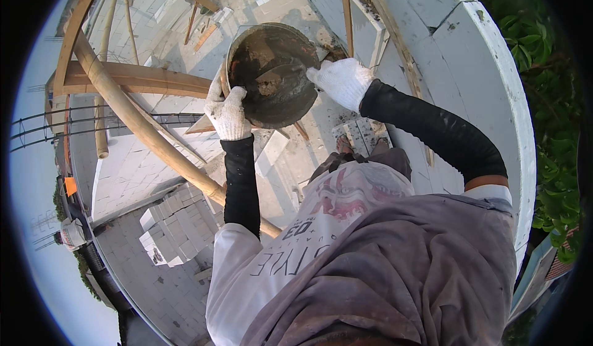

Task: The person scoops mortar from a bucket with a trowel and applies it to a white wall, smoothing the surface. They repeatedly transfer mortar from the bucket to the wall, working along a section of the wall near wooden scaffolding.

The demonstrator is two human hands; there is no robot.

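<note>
Head view, high on a white block wall (pixel 482 56): both gloved hands grip a mortar-caked bucket (pixel 272 74), left hand (pixel 228 114) grasping its near rim, right hand (pixel 341 82) clasped on the far side; emptying it likely demands a steady, controlled tilt.

1. I count 2 gloved hands, the left hand (pixel 227 112) and the right hand (pixel 341 80).
2. I see 1 mortar bucket (pixel 273 74).
3. I see 1 stack of white blocks (pixel 176 229).
4. I make out 2 bamboo poles (pixel 145 130), though others may be hidden.
</note>
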